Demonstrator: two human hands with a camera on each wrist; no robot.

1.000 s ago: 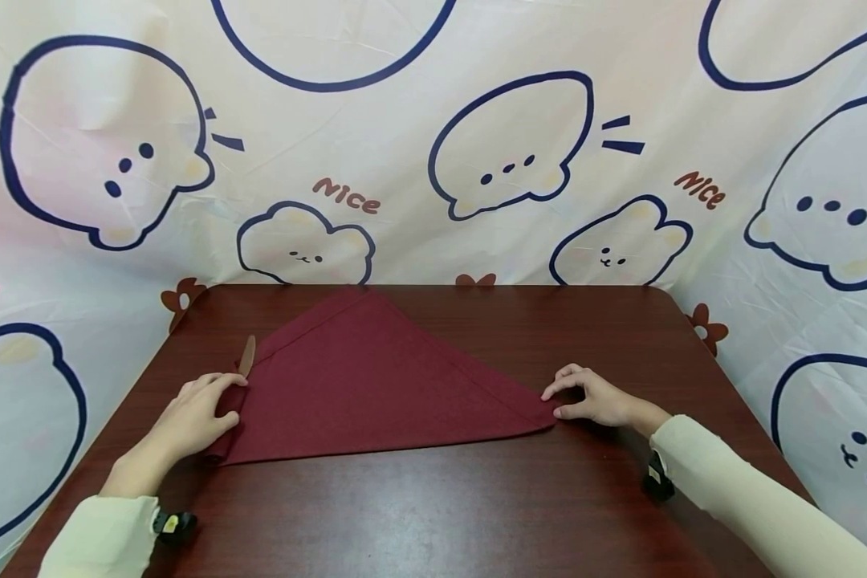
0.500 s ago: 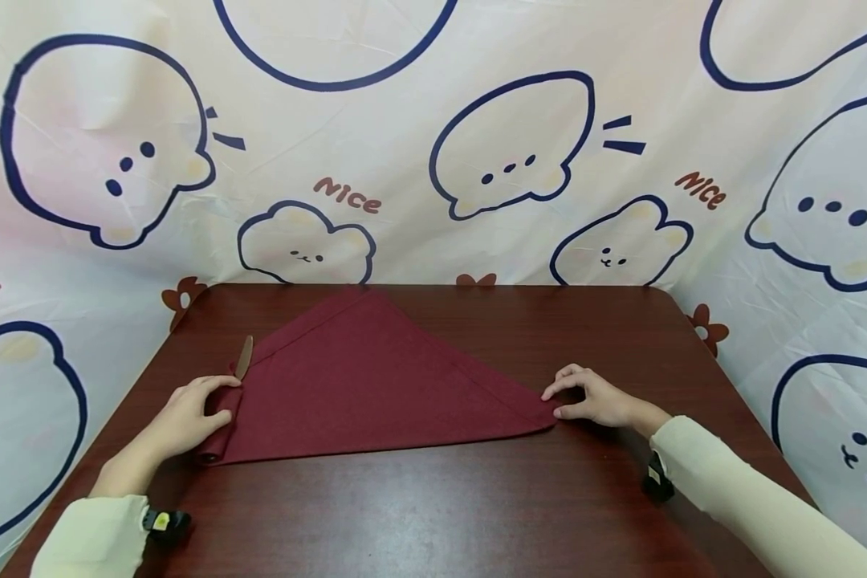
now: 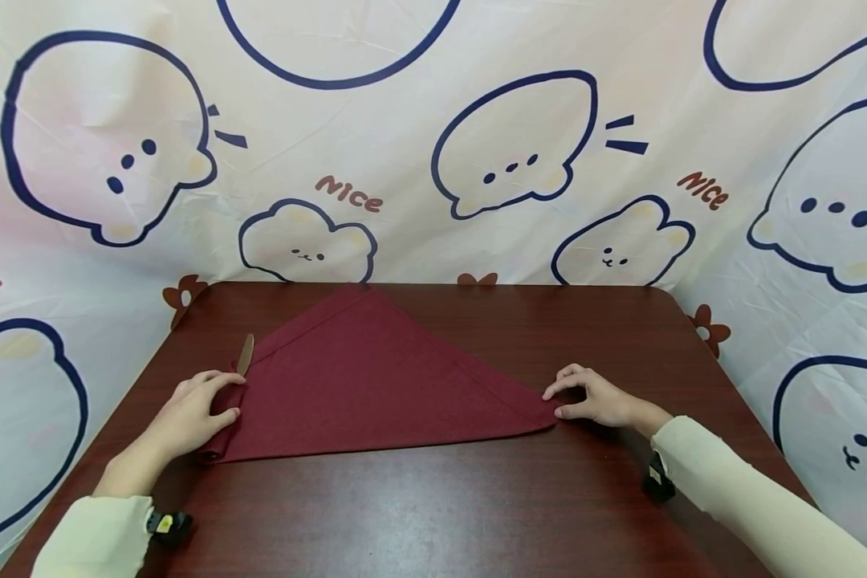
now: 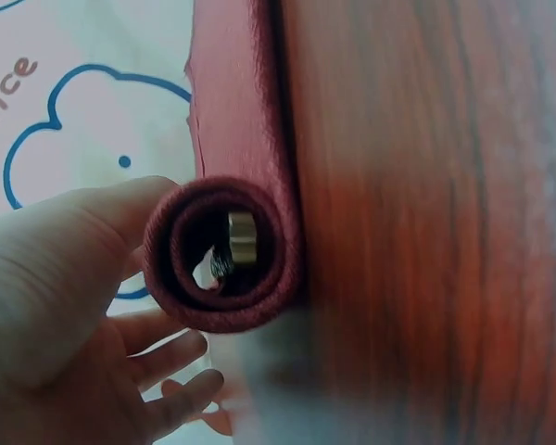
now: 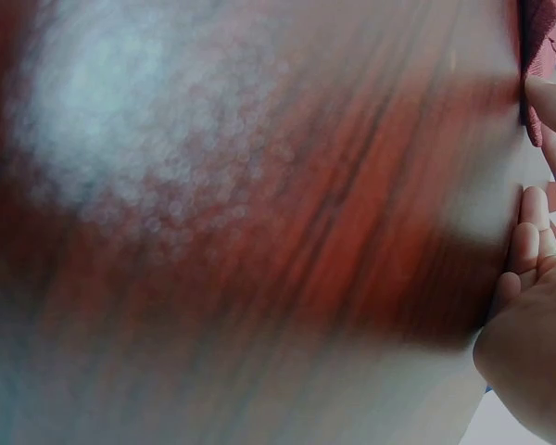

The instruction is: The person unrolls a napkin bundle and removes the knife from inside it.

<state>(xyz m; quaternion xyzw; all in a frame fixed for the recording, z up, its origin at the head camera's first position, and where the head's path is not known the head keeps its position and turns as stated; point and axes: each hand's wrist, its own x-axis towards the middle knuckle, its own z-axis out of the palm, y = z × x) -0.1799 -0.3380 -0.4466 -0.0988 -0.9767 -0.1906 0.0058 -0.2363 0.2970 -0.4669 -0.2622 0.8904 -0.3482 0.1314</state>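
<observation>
Across the table (image 3: 433, 514) lies the red cloth (image 3: 376, 385), its rolled end (image 4: 227, 318) at 9 o'clock just edged toward 3 (little more rolled, I judge), the left hand (image 3: 184, 413) curled round it; the right hand (image 3: 600, 397) rests parted fingertips on the 3 o'clock corner (image 3: 535, 417).

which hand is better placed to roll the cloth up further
Most likely the left: the left hand grips the roll at one end of the cloth, while the right hand is at the opposite corner, which lies flat.
</observation>
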